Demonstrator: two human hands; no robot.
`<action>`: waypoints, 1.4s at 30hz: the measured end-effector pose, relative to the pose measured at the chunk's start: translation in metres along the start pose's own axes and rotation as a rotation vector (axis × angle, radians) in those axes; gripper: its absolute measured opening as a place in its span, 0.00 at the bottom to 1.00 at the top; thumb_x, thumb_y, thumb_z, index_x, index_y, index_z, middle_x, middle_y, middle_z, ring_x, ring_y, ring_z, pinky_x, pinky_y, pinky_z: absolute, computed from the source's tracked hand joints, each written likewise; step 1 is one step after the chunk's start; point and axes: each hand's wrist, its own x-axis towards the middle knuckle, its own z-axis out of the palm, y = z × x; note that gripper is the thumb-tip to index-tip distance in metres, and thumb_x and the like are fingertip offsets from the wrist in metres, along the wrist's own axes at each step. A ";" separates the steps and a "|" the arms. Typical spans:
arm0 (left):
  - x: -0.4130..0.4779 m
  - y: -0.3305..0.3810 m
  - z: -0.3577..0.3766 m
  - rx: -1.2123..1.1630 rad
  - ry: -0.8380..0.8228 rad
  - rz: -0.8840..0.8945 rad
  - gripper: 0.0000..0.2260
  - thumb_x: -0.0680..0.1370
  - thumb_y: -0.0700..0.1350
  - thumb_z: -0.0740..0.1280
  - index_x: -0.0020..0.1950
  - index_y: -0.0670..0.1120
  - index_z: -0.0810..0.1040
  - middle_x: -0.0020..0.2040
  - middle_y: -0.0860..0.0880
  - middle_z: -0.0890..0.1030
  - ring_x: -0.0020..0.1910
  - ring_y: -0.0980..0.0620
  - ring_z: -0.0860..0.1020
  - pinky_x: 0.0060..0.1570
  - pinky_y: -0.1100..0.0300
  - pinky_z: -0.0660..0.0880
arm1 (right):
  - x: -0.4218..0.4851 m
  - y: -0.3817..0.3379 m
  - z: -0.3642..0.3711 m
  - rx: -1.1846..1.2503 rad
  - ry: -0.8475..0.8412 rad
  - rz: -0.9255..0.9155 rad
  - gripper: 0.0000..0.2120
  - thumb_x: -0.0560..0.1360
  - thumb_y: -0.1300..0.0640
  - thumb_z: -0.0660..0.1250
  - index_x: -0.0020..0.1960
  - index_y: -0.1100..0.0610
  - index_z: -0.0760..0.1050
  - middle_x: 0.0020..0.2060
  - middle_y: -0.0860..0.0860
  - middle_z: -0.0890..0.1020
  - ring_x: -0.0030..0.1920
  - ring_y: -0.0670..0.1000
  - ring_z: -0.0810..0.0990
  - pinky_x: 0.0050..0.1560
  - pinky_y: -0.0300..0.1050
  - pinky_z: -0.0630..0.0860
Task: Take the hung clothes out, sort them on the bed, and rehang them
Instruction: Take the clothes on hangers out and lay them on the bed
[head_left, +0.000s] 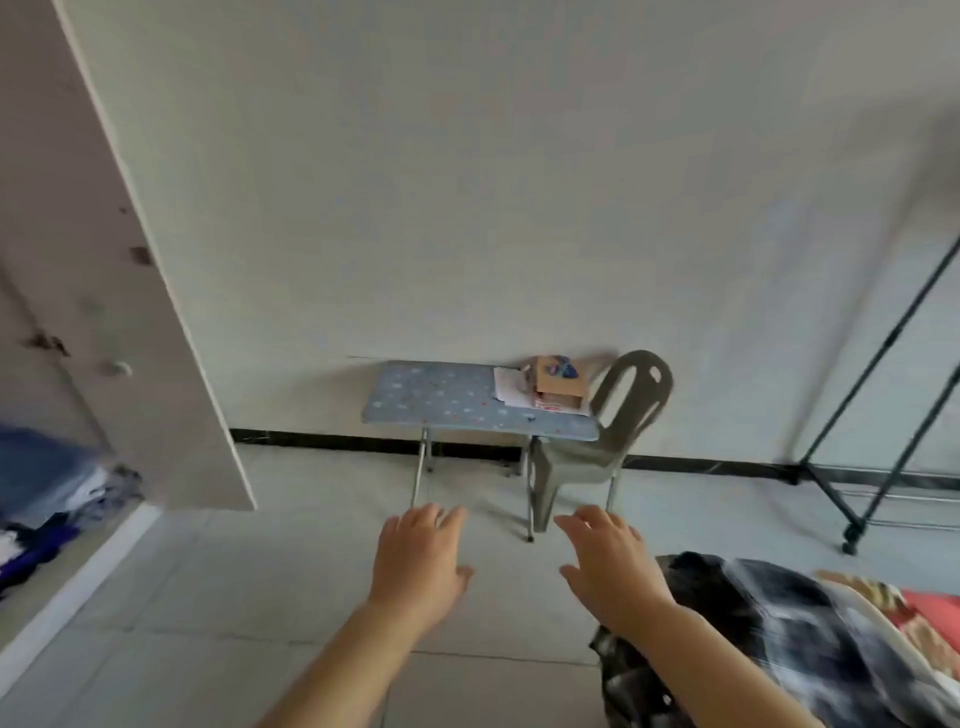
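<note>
The left grip (421, 566) and right grip (613, 571) are held spread, empty; the plaid garment (810, 639) is laid on the bed (930, 608), lengthwise upper-left to lower-right.

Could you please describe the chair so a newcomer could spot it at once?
Look along the far wall to the small blue table. The chair stands at its right end, left of the black rack. It alone is grey plastic, with slots in its back.
</note>
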 end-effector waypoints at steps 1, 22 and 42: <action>-0.003 -0.027 -0.005 0.004 0.011 -0.044 0.25 0.76 0.56 0.63 0.70 0.51 0.62 0.64 0.51 0.70 0.64 0.49 0.68 0.62 0.57 0.63 | 0.016 -0.026 0.000 0.006 -0.004 -0.048 0.24 0.78 0.50 0.61 0.72 0.49 0.61 0.67 0.48 0.66 0.67 0.52 0.65 0.66 0.44 0.62; 0.063 -0.404 -0.099 0.143 0.228 -0.784 0.24 0.79 0.57 0.59 0.72 0.52 0.60 0.66 0.52 0.69 0.66 0.52 0.67 0.66 0.56 0.60 | 0.369 -0.399 0.000 -0.016 -0.060 -0.878 0.28 0.77 0.48 0.61 0.74 0.47 0.56 0.67 0.47 0.67 0.66 0.51 0.66 0.66 0.45 0.62; 0.112 -0.769 -0.198 0.161 0.432 -1.107 0.24 0.79 0.55 0.60 0.73 0.52 0.60 0.65 0.51 0.71 0.64 0.51 0.69 0.64 0.57 0.62 | 0.571 -0.783 -0.027 0.112 0.045 -1.232 0.25 0.78 0.53 0.61 0.73 0.48 0.59 0.66 0.49 0.69 0.64 0.50 0.70 0.63 0.41 0.67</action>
